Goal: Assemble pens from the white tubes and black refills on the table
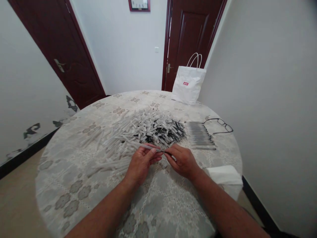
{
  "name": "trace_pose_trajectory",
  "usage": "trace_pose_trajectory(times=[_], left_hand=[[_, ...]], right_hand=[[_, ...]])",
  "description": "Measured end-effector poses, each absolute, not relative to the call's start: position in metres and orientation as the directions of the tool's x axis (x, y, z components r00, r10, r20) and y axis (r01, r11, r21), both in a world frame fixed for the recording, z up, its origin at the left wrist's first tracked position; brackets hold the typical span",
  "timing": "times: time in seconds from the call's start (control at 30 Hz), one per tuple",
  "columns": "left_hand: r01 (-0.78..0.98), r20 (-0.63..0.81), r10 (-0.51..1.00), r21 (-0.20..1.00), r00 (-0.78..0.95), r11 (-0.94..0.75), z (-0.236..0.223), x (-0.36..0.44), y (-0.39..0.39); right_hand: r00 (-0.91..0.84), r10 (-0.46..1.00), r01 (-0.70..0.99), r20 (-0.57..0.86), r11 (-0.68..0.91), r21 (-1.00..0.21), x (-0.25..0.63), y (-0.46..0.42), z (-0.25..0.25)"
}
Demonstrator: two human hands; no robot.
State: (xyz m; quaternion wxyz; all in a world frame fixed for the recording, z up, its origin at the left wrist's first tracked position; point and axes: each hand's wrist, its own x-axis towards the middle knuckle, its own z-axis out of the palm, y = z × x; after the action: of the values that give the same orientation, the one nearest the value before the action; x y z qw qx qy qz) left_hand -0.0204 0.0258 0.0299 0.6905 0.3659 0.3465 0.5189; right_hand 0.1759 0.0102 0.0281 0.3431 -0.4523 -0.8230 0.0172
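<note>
A person's two hands work together over a table: the left hand (145,160) pinches a pale tube (151,147) between thumb and fingers, while the right hand (182,160) pinches a thin dark piece (166,152) at the tube's right end. Whether the piece sits inside the tube or only meets it cannot be told.

The round table (153,208), under a flowered cover, carries a loose pile (148,129) of pale tubes and slim dark pieces just beyond the hands. A white paper bag (189,86) stands upright near the far edge. Right of the pile lies a row of pens (200,135), side by side; a folded white cloth (225,175) rests nearer the person, and eyeglasses (224,124) lie beside the row.

A crooked push could bend or jam the slender dark piece, and a light grip could let the tube slip and be lost among its lookalikes in the pile.

Held at the pile's near edge, the tube has its long axis mostly crosswise, its left end slightly farther from the person and its right end pointing toward the right hand.
</note>
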Motion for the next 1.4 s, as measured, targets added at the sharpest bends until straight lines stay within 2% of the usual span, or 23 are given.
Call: trace_pose_trajectory(times=[0.13, 0.27, 0.37, 0.5, 0.6, 0.67, 0.77, 0.83, 0.93, 1.03, 1.2, 1.4], left_hand=[[-0.465, -0.11, 0.949, 0.851, 0.295, 0.243, 0.026, -0.015, 0.023], [-0.453, -0.129, 0.929, 0.844, 0.347, 0.287, 0.023, -0.007, 0.017], [-0.42, -0.116, 0.903, 0.856, 0.414, 0.302, 0.021, 0.0, 0.011], [-0.355, -0.133, 0.875, 0.878, 0.465, 0.322, 0.02, 0.007, 0.004], [-0.416, -0.16, 0.886, 0.837, 0.436, 0.356, 0.022, 0.005, 0.004], [-0.494, -0.182, 0.887, 0.774, 0.424, 0.395, 0.025, -0.001, 0.009], [-0.624, -0.198, 0.918, 0.682, 0.344, 0.381, 0.032, -0.016, 0.021], [-0.711, -0.213, 0.939, 0.614, 0.27, 0.343, 0.037, -0.026, 0.03], [-0.78, -0.243, 0.948, 0.544, 0.204, 0.308, 0.042, -0.037, 0.039], [-0.794, -0.247, 0.948, 0.525, 0.202, 0.306, 0.044, -0.041, 0.04], [-0.789, -0.222, 0.945, 0.522, 0.24, 0.323, 0.044, -0.039, 0.036], [-0.76, -0.189, 0.953, 0.574, 0.238, 0.304, 0.039, -0.037, 0.036]], right_hand=[[-0.345, 0.749, 0.646, 0.566, 0.627, -0.436, 0.171, 0.008, 0.031], [-0.215, 0.781, 0.535, 0.586, 0.596, -0.599, 0.163, 0.005, 0.035], [-0.15, 0.83, 0.44, 0.536, 0.542, -0.716, 0.156, 0.0, 0.043], [-0.174, 0.888, 0.313, 0.427, 0.461, -0.831, 0.146, -0.008, 0.047], [-0.168, 0.918, 0.166, 0.359, 0.385, -0.908, 0.146, -0.007, 0.041], [-0.075, 0.933, 0.065, 0.353, 0.357, -0.932, 0.151, 0.0, 0.036], [0.124, 0.935, 0.081, 0.332, 0.324, -0.943, 0.169, 0.014, 0.032], [0.208, 0.923, 0.231, 0.325, 0.276, -0.933, 0.186, 0.024, 0.033], [0.135, 0.928, 0.537, 0.348, 0.226, -0.813, 0.207, 0.032, 0.035], [0.01, 0.946, 0.719, 0.325, 0.219, -0.66, 0.216, 0.033, 0.034], [-0.204, 0.96, 0.845, 0.192, 0.271, -0.46, 0.219, 0.031, 0.028], [-0.227, 0.967, 0.898, 0.117, 0.255, -0.36, 0.216, 0.031, 0.022]])
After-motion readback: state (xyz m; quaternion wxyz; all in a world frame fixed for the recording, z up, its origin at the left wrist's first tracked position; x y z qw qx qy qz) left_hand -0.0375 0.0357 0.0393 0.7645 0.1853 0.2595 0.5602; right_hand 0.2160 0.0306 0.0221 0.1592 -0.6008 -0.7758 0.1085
